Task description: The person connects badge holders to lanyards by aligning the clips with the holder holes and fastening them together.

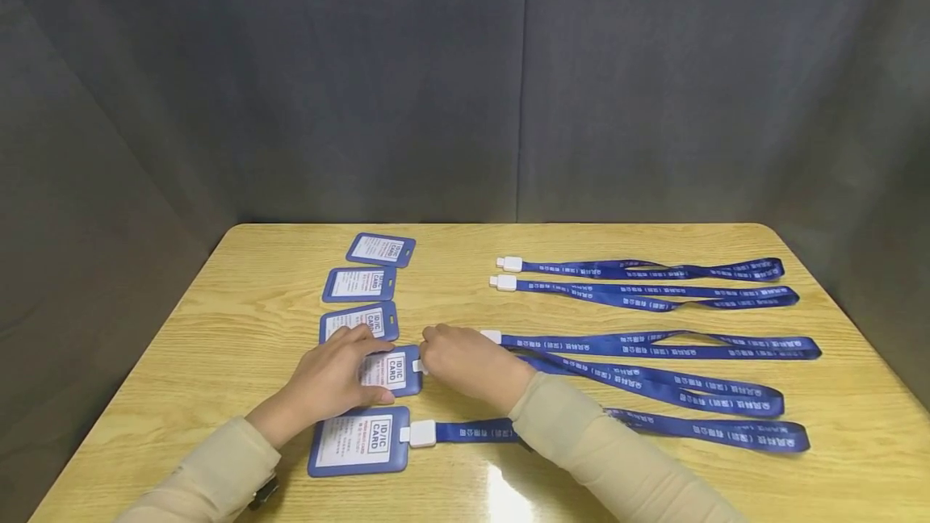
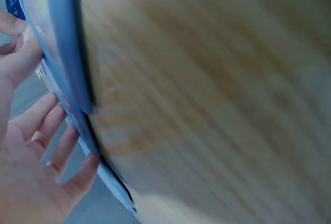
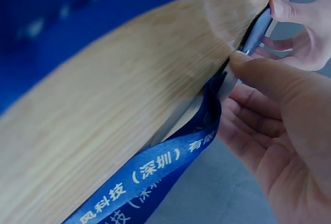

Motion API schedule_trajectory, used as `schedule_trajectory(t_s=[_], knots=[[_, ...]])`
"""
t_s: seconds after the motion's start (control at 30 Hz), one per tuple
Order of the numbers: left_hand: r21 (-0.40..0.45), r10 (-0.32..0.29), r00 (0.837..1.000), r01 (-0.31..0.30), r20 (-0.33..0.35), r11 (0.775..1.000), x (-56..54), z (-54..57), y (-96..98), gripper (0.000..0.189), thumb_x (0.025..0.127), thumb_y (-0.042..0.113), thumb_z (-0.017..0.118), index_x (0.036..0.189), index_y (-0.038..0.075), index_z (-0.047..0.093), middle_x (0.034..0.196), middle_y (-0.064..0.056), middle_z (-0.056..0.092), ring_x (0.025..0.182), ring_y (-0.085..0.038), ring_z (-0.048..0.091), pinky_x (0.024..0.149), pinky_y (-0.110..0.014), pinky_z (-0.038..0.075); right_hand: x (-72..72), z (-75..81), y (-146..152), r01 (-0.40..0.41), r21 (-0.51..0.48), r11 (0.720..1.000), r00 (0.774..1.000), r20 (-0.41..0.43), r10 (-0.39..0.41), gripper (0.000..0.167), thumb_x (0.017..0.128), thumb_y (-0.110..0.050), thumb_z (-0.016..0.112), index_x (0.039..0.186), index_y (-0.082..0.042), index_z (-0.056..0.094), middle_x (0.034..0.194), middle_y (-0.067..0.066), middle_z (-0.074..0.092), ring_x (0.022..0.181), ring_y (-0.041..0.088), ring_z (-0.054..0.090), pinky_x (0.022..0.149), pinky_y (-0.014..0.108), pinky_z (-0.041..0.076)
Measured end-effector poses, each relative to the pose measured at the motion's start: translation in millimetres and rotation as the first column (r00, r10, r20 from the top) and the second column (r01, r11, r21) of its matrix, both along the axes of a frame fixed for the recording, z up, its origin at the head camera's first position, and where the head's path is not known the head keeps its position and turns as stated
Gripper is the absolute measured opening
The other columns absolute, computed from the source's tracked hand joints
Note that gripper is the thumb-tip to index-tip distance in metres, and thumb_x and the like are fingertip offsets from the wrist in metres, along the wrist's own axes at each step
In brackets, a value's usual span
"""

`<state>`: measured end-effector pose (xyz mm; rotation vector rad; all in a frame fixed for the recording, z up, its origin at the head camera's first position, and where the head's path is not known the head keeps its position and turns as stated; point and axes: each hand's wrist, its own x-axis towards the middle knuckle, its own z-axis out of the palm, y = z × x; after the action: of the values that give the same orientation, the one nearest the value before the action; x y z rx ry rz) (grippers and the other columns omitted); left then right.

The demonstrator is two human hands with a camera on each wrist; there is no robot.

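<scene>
In the head view, my left hand point(image 1: 330, 378) holds a blue ID card holder point(image 1: 412, 382) by its long sides, thumb on the near edge and fingers at the far edge. My right hand point(image 1: 468, 361) pinches the white clip point(image 3: 228, 81) of a blue lanyard point(image 1: 683, 394) at the slotted end of this holder. A white tab point(image 1: 417, 366) shows between holder and right fingers; most of the clip is hidden under the hand in the head view. White lettering runs along the strap, which trails off to the right under the right wrist.
Nearest the front, another card holder point(image 1: 359, 446) has its white clip point(image 1: 423, 433) and lanyard attached. Three more holders point(image 1: 358, 284) lie in a column behind the left hand. Several lanyards with white clips point(image 1: 503, 282) lie at the right. A dark curtain point(image 1: 378, 87) stands behind the wooden table point(image 1: 240, 297).
</scene>
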<state>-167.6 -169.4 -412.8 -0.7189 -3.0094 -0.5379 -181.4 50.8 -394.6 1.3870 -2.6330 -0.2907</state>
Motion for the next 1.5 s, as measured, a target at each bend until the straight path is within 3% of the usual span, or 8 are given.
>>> schedule_trajectory(t_s=[0.23,0.6,0.73,0.93,1.13,1.37,1.5], knots=[[0.051,0.011,0.999,-0.013,0.04,0.999,-1.0,0.4,1.2,0.065,0.066,0.035,0.092,0.12,0.008,0.067,0.102,0.001,0.058,0.091,-0.017,0.05,0.076,-0.036,0.046,-1.9,-0.4,1,0.01,-0.083,0.996,1.0,0.02,-0.008,0.01,0.089,-0.008,0.073,0.099,-0.009,0.076,0.087,0.001,0.066,0.075,0.012,0.062,0.067,0.018,0.054],[0.013,0.017,0.992,-0.019,0.122,1.0,-1.1,10.4,3.5,0.067,0.067,0.037,0.089,0.122,0.008,0.066,0.111,-0.002,0.06,0.099,-0.019,0.052,0.086,-0.045,0.049,0.8,-2.5,5,0.061,-0.169,0.984,0.991,0.124,-0.04,0.016,0.086,-0.022,0.077,0.095,-0.009,0.076,0.084,-0.001,0.063,0.073,0.011,0.06,0.067,0.021,0.054],[0.024,0.023,0.991,-0.027,0.133,0.999,-0.6,11.4,4.0,0.063,0.073,0.037,0.086,0.124,0.007,0.064,0.113,-0.002,0.06,0.103,-0.021,0.054,0.088,-0.046,0.049,1.4,-2.2,8,0.081,-0.193,0.978,0.985,0.164,-0.05,0.017,0.086,-0.024,0.077,0.095,-0.01,0.076,0.084,-0.002,0.063,0.072,0.01,0.058,0.069,0.021,0.054],[0.053,0.038,0.996,-0.042,0.078,0.998,-3.8,11.5,3.5,0.049,0.085,0.034,0.077,0.124,0.007,0.065,0.118,-0.004,0.062,0.113,-0.027,0.057,0.093,-0.049,0.049,0.1,-1.1,13,0.119,-0.251,0.961,0.97,0.236,-0.058,0.022,0.086,-0.028,0.077,0.098,-0.01,0.076,0.089,0.0,0.067,0.075,0.009,0.062,0.074,0.021,0.055],[0.074,0.03,0.999,-0.031,0.02,0.997,-9.3,14.7,1.5,0.034,0.091,0.027,0.072,0.12,0.01,0.067,0.121,-0.006,0.065,0.12,-0.032,0.056,0.1,-0.055,0.044,-1.9,2.2,18,0.135,-0.274,0.952,0.969,0.238,-0.069,0.019,0.089,-0.026,0.074,0.098,-0.01,0.075,0.091,0.0,0.068,0.078,0.012,0.064,0.075,0.024,0.055],[0.061,0.038,0.998,-0.035,-0.044,0.998,-16.6,14.9,-2.8,0.033,0.091,0.023,0.073,0.12,0.008,0.067,0.122,-0.009,0.065,0.12,-0.033,0.057,0.101,-0.054,0.044,-4.8,7.8,27,0.148,-0.311,0.939,0.971,0.224,-0.078,0.012,0.092,-0.018,0.072,0.1,-0.009,0.075,0.095,0.001,0.07,0.084,0.015,0.067,0.078,0.027,0.056],[0.054,0.044,0.998,-0.041,-0.047,0.998,-18.4,14.0,-7.1,0.036,0.09,0.02,0.073,0.123,0.006,0.066,0.124,-0.012,0.064,0.12,-0.035,0.056,0.099,-0.055,0.045,-7.7,9.4,34,0.163,-0.332,0.929,0.971,0.221,-0.091,0.015,0.091,-0.018,0.073,0.101,-0.007,0.074,0.096,0.003,0.071,0.085,0.016,0.068,0.078,0.028,0.057]])
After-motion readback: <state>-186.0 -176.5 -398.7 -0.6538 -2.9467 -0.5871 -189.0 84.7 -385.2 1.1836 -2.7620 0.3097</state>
